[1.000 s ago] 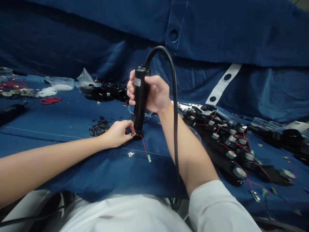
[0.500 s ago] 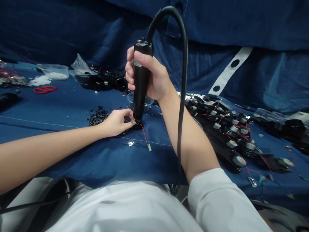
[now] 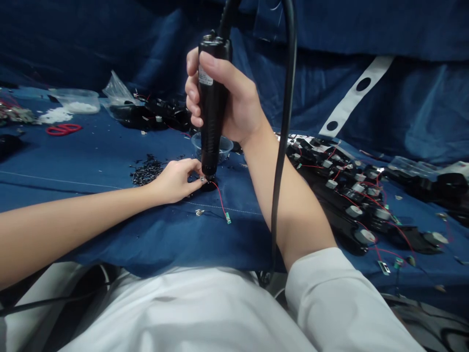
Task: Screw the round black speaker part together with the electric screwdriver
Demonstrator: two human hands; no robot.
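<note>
Blue cloth covers the bench [image 3: 102, 152], which carries the following. Far left: red-handled scissors [image 3: 63, 129], lying flat; just behind, a shallow clear plastic tub [image 3: 88, 100] with white material. Left of centre: a loose heap of small black screw-like pieces [image 3: 146, 171]. Adjoining, the left hand [image 3: 180, 181], thumb and fingers drawn narrow on a small black part [image 3: 211, 187], grip partly hidden. The part lies on the cloth at centre, directly below the tip of a black cylindrical corded tool [image 3: 213, 107], near upright, wrapped by the right hand [image 3: 240, 95]. A thin red wire [image 3: 221, 198] leads from the part to a small green circuit board [image 3: 228, 218], loose on the cloth. Right: a crowd of black housings with silvery discs [image 3: 348, 195]. Judged status: fastening apparently in hand, unfinished; board seemingly unmounted; whether the housings are completed, undetermined.
</note>
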